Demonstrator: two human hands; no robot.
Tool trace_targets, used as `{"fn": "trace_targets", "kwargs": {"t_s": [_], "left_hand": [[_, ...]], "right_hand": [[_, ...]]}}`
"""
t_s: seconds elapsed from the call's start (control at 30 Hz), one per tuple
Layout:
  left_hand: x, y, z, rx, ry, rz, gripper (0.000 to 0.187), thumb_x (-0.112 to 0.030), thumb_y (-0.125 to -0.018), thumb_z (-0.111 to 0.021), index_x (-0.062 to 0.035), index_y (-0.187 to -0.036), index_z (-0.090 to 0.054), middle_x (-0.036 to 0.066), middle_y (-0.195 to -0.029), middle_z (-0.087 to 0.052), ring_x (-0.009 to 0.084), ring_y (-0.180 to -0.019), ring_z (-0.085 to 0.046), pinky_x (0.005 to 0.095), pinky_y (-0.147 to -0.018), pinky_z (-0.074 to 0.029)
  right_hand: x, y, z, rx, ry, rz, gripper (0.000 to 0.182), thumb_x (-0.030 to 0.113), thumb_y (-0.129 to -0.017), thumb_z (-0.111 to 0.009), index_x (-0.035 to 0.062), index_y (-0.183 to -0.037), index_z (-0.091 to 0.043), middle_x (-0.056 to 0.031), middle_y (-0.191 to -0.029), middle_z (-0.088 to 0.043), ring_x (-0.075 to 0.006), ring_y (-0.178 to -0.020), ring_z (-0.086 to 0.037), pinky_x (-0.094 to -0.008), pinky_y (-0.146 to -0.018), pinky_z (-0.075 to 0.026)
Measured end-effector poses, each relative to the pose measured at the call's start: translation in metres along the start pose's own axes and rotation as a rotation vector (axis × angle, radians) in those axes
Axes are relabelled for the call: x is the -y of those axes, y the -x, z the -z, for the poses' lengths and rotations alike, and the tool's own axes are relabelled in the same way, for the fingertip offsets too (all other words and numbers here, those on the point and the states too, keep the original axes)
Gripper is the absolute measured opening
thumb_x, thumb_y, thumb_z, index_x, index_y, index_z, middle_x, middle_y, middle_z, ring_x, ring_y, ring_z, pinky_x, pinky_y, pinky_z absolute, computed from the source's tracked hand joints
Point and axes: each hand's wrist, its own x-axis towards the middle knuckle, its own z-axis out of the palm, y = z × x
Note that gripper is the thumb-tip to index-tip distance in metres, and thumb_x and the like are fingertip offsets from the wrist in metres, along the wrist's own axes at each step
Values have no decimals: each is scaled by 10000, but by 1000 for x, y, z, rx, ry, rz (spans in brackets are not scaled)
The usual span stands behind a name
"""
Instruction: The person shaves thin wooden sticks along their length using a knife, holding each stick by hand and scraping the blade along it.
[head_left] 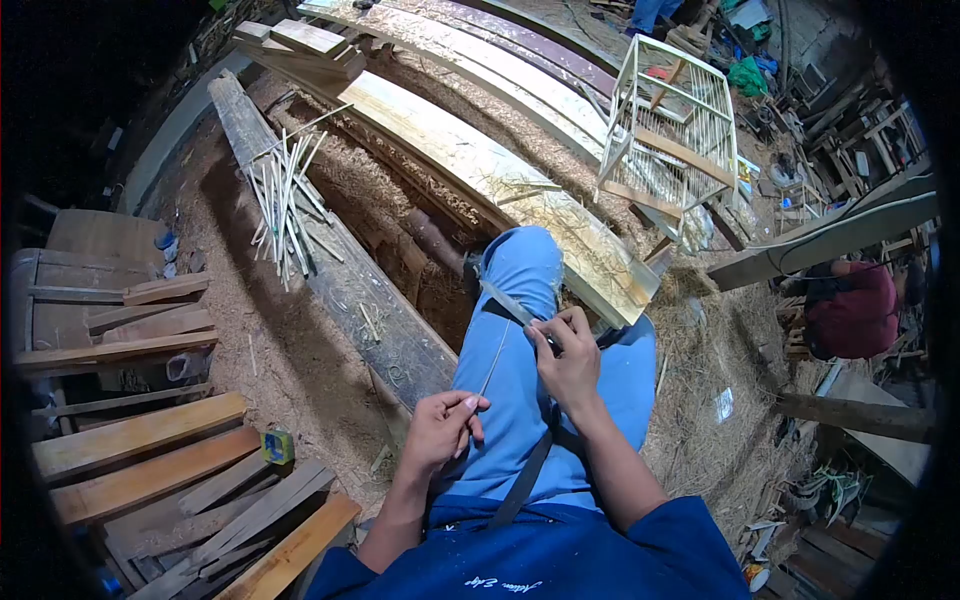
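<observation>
My left hand [447, 428] is closed, pinching a thin stick [495, 358] between thumb and fingers. The stick slants up over my blue trousers toward the knife. Wrapped in my right hand [567, 360] is a knife [508, 303], its flat grey blade pointing up and left across my knee. The handle is mostly hidden by the fingers. Left of my knee, a loose pile of thin pale strips [287, 205] lies across a weathered plank [345, 265].
A long pale board [440, 135] with shavings runs beside my knee. A slatted cage-like wooden frame [672, 135] stands at upper right. Cut boards [140, 435] and a yellow-green box [277, 447] lie at left. Another person in red [852, 312] is at the right.
</observation>
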Motion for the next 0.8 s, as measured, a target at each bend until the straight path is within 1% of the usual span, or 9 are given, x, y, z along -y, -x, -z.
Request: {"fn": "trace_targets", "kwargs": {"t_s": [0.1, 0.17, 0.2, 0.3, 0.33, 0.43, 0.6, 0.73, 0.8], "left_hand": [[-5, -14, -5, -1, 17, -23, 276, -183, -1056, -544, 61, -1057, -673, 88, -639, -654, 52, -369, -434, 204, -358, -314], [-8, -27, -8, 14, -4, -88, 290, -181, -1066, -524, 75, -1094, -658, 109, -677, -674, 54, -386, -458, 207, -366, -341], [-13, -32, -12, 2, -24, -103, 276, -168, -1064, -514, 67, -1062, -659, 97, -663, -671, 59, -383, -459, 215, -365, -342], [-13, -45, -11, 5, -126, -75, 250, -146, -1059, -507, 41, -1001, -663, 73, -642, -662, 56, -383, -455, 222, -366, -333], [-13, -44, -11, -7, -127, -86, 236, -141, -1050, -521, 30, -960, -656, 68, -634, -653, 57, -378, -453, 219, -350, -324], [-10, -43, -13, -10, -115, -142, 240, -150, -1052, -524, 19, -933, -647, 58, -626, -647, 52, -371, -444, 222, -344, -309], [-6, -38, -10, -25, -49, -117, 246, -168, -1056, -531, 24, -973, -662, 45, -613, -637, 45, -362, -429, 225, -339, -296], [-3, -38, -8, -13, 15, -108, 259, -187, -1059, -537, 29, -1020, -674, 42, -607, -632, 40, -359, -423, 219, -338, -290], [-6, -35, -8, 1, 11, -98, 265, -193, -1060, -537, 31, -1033, -676, 43, -604, -629, 39, -359, -422, 215, -339, -290]], "right_hand": [[9, 8, 6, -20, -15, -11, 131, 188, -866, -779, 66, -893, -738, -98, -905, -614, -299, -731, -661, -417, -616, -512], [12, 20, 9, 80, -55, 80, 124, 182, -866, -777, 68, -890, -735, -99, -904, -612, -301, -730, -659, -411, -618, -514], [23, 26, 15, 122, -108, 64, 108, 92, -827, -798, 30, -890, -737, -119, -859, -598, -292, -750, -648, -385, -661, -514], [25, 40, 13, 167, -127, 24, 106, 114, -829, -799, 62, -911, -755, -113, -879, -610, -284, -725, -660, -369, -615, -520], [24, 40, 13, 165, -123, 24, 106, 114, -829, -799, 62, -911, -755, -113, -879, -610, -284, -725, -660, -369, -615, -520], [22, 40, 10, 152, -89, 56, 100, 136, -836, -801, 74, -899, -754, -105, -883, -613, -271, -687, -662, -369, -579, -513], [21, 41, 6, 140, -25, 138, 115, 160, -833, -813, 88, -885, -740, -90, -885, -612, -246, -619, -659, -361, -513, -487], [22, 43, 6, 142, -14, 149, 125, 163, -830, -817, 88, -887, -734, -90, -885, -610, -245, -615, -663, -360, -492, -474], [23, 44, 6, 148, 25, 159, 131, 213, -854, -787, 110, -902, -724, -81, -901, -612, -295, -602, -655, -418, -507, -499]]}}
